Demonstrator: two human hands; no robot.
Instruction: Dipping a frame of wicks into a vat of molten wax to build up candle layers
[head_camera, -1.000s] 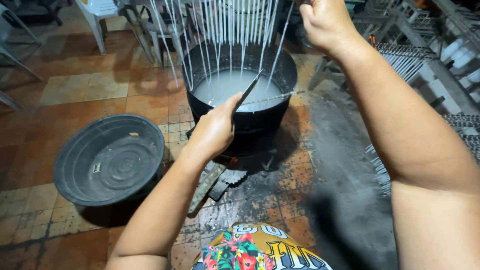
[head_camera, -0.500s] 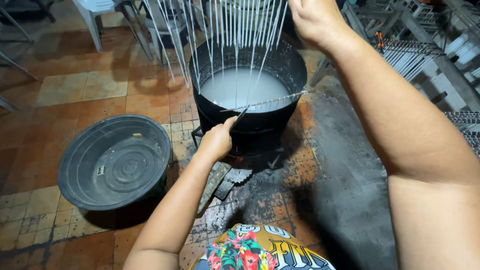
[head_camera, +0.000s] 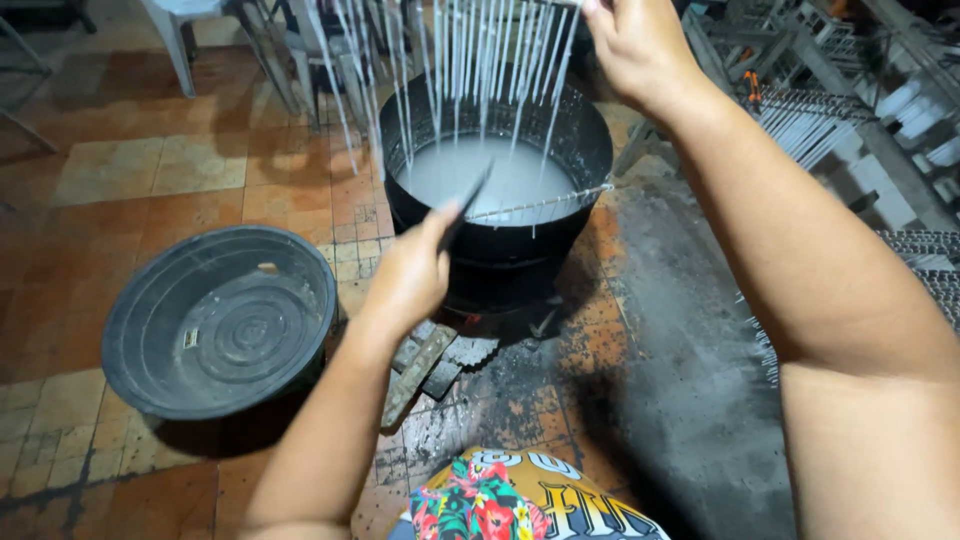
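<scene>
With the right hand (head_camera: 640, 45) clenched on a rack of thin white dipped candles (head_camera: 470, 60) hanging below its fingers over the black wax vat (head_camera: 500, 240), the left hand (head_camera: 410, 275) grasps a dark blade (head_camera: 465, 205) angled beyond its fingertips toward the dripping tips, apparently mid-trim, calling for a steady stroke.

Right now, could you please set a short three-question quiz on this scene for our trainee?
1. True or false: the left hand holds a dark blade over the black pot.
2. What hangs from the rack in the right hand? A) white candles B) ropes C) cloths
3. What lies on the floor left of the pot?

Key: 1 true; 2 A; 3 an empty black basin.
</scene>
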